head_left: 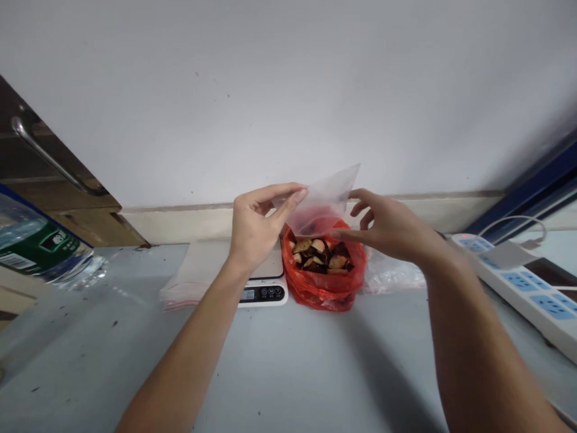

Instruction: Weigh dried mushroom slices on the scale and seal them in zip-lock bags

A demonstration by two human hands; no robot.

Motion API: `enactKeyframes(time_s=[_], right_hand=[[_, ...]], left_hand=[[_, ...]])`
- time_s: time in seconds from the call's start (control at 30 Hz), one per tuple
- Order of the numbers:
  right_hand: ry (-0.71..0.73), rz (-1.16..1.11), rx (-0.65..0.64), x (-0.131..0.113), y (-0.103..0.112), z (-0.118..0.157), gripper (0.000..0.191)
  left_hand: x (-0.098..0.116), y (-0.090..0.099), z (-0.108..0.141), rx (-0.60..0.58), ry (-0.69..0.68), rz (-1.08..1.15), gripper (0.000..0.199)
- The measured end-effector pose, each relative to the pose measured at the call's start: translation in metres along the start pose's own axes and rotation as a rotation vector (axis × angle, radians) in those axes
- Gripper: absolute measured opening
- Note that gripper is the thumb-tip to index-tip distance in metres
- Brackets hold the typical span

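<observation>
My left hand [264, 222] pinches a small clear plastic bag [327, 195] by its left edge between thumb and fingers. The bag is held tilted in the air above a red plastic bag [324, 291]. On the other side, my right hand [378, 219] has its thumb and fingers spread apart around the clear bag's right edge; whether it touches the bag I cannot tell. Dark-skinned, pale-fleshed dried slices [322, 255] fill the open red bag. Left of it, partly behind my left hand, is a white digital scale [265, 296] with 0.0 on its display.
A stack of clear bags [192, 276] with red edges lies at the scale's left. Another clear plastic bag [394, 273] lies right of the red bag. A power strip [518, 282] with a cable runs along the right; a large water bottle [40, 243] is at the left.
</observation>
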State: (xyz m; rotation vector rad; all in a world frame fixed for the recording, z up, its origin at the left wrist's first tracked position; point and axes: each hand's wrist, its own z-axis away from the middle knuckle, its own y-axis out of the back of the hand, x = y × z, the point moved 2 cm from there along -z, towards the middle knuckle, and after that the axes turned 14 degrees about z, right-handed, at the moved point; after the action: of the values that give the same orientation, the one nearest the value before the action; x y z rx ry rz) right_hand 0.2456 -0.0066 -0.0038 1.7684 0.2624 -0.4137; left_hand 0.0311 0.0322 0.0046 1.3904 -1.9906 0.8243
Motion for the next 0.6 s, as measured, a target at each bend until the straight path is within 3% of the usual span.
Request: enactKeyframes(time_s=[0.1,0.27,0.33,0.4,0.5,0.6], right_hand=[[-0.039,-0.083,0.028,-0.001,-0.002,-0.002,0.083],[0.112,-0.440,-0.162,-0.017,-0.009,0.000,0.050],[0.111,-0.522,-0.139,-0.028,-0.013,0.002,0.047],[0.090,-0.584,-0.068,-0.041,-0.018,0.004,0.045],[0.101,-0.591,0.023,-0.064,-0.033,0.002,0.038],[0.237,-0.434,0.098,-0.098,-0.053,-0.001,0.024]], left_hand=[[0.002,0.003,-0.001,0.046,0.010,0.081,0.007],[0.000,0.020,-0.008,0.150,0.084,0.212,0.023],[0.001,0.035,-0.010,0.178,0.136,0.179,0.028],[0.002,0.058,-0.013,0.169,0.197,0.085,0.031],[0.007,0.108,-0.014,0.133,0.334,-0.202,0.029],[0.011,0.166,-0.005,0.144,0.627,-0.533,0.027]])
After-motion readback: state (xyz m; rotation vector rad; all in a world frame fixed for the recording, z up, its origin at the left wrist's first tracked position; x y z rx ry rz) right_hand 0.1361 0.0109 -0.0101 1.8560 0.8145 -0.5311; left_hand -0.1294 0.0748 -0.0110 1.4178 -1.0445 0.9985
